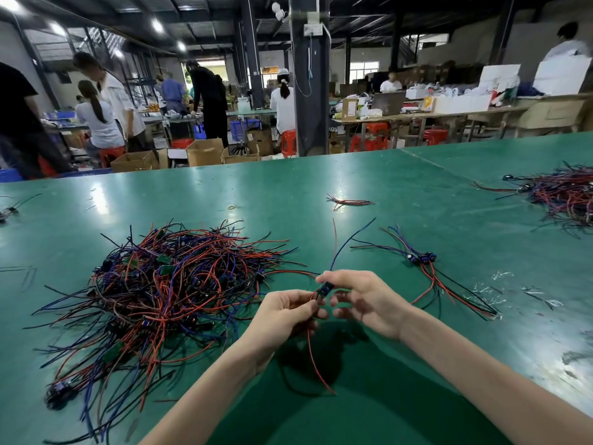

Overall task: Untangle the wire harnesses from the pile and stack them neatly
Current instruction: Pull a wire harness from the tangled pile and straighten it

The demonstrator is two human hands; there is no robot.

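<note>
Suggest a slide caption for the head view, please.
Left hand and right hand hold one harness between tangled pile and neat stack.

Green table running wide here, with a small rubber band lying out toward its far edge. Beyond it stand a dark pillar, open cardboard boxes on the floor, red stools and blue crates. Workers stand and sit at the far tables.

The tangled pile fills the tabletop's left side toward the near edge, and the neat stack lies toward the right. Between them runs a bare lane, blocked at its near end by the left hand and right hand pinching one harness, and farther out by a small loose bundle. A second pile crowds the far right edge.
</note>
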